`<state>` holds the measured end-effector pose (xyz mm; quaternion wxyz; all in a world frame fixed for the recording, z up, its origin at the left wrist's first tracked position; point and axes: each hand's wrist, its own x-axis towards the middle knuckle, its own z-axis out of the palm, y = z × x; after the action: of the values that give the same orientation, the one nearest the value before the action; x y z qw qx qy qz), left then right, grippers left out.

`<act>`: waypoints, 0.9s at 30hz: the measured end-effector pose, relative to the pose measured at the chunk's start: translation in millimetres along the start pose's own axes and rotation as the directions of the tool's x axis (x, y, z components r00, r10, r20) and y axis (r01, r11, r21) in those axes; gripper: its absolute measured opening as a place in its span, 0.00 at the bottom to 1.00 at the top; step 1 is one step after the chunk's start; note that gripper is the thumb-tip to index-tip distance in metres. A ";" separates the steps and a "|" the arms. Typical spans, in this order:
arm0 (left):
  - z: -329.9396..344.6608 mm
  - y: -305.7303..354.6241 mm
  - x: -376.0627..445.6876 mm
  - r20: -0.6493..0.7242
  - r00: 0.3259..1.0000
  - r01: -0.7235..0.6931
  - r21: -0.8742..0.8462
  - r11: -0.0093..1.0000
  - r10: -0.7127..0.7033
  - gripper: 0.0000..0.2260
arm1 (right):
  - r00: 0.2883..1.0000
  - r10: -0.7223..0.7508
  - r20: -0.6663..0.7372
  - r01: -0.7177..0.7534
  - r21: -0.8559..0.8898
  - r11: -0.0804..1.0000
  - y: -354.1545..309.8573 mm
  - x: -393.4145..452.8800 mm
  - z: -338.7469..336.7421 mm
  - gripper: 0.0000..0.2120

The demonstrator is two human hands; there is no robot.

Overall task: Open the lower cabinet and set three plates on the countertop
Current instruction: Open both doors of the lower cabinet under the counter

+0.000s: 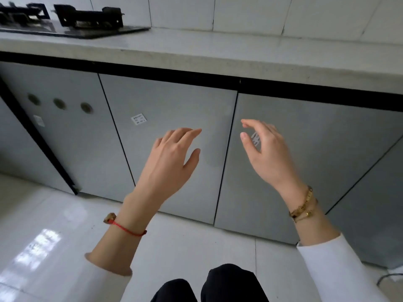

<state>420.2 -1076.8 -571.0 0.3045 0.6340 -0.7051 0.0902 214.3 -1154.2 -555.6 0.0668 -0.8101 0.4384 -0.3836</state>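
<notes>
Grey doors run along the front of the lower cabinet, all of them closed, so the task is at its very first step: getting a door open. No plates are in view; I judge they sit behind one of these doors, but nothing shows which.

Both hands hang in front of the cabinet, holding nothing. The left hand (172, 158) has its fingers loosely spread and nearly straight, pointing at the middle door (170, 118) close to that door's right edge. The right hand (265, 149) is in front of the right door (327, 149), its forefinger and thumb drawn toward each other in a narrow, empty pinch beside the seam (229, 149) between the two doors. Whether either hand touches a door I cannot tell.

The doors show no handles or knobs, so the next move likely calls for fingertips hooked over a door edge at the seam or under the dark strip (196, 78) below the countertop (218, 53), then a pull outward. The person's knees (218, 286) are low in front, so the door needs room to swing past them.

The countertop's front edge runs above the doors; a black stove (72, 20) sits at its far left corner, and the stretch right of it would take the plates.
</notes>
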 end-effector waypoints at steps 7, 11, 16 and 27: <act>14.3 -6.1 73.0 -0.117 0.989 0.069 -0.201 0.977 -0.094 0.18 | 0.995 -0.045 -0.094 0.037 -0.088 0.995 -6.2 45.6 -4.6 0.16; 27.2 -2.6 107.9 -0.099 0.968 0.166 -0.434 0.885 -0.230 0.16 | 0.990 -0.064 -0.127 0.044 -0.153 0.987 -6.4 66.5 -2.6 0.16; 40.4 6.2 139.0 0.040 0.920 0.291 -0.736 0.611 -0.390 0.15 | 0.985 -0.059 -0.160 0.024 -0.217 0.976 1.3 78.6 0.7 0.17; 52.9 2.7 153.7 0.110 0.910 0.235 -0.931 0.279 -0.400 0.13 | 0.979 -0.070 -0.190 0.018 -0.260 0.965 12.7 81.9 10.8 0.16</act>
<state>399.3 -1232.4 -529.0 0.6706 0.4665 -0.4642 -0.3423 239.6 -1226.7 -522.7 -0.0914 -0.7793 0.4707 -0.4035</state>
